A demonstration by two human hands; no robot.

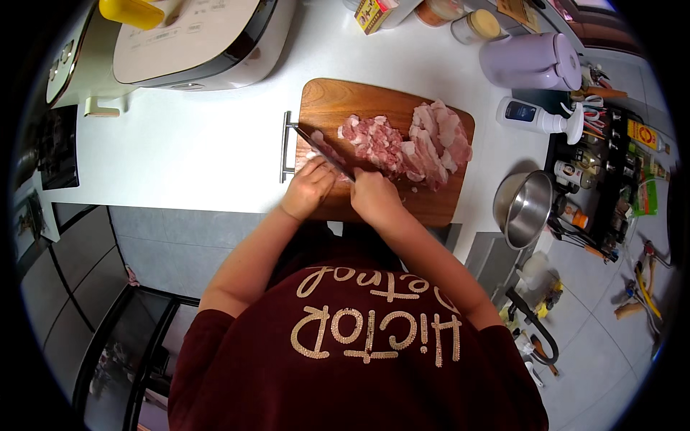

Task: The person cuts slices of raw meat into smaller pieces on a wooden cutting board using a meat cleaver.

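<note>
A wooden cutting board (334,97) with a metal handle (285,146) on its left end lies on the white counter. My right hand (375,195) is closed on the grip of a kitchen knife (324,150), whose blade slants up and left over the board's left part. Beside the blade my left hand (310,187) rests its bent fingers on a strip of raw meat (322,141), partly hidden by fingers and knife. Chopped meat pieces (372,140) are heaped mid-board, touching larger raw meat slices (441,137) at the right.
A white rice cooker (199,48) stands at the back left. At the right are a lilac pitcher (525,62), a white spray bottle (533,116) and a steel bowl (525,210) near the sink edge. Jars (477,26) and a small box (373,15) stand at the back.
</note>
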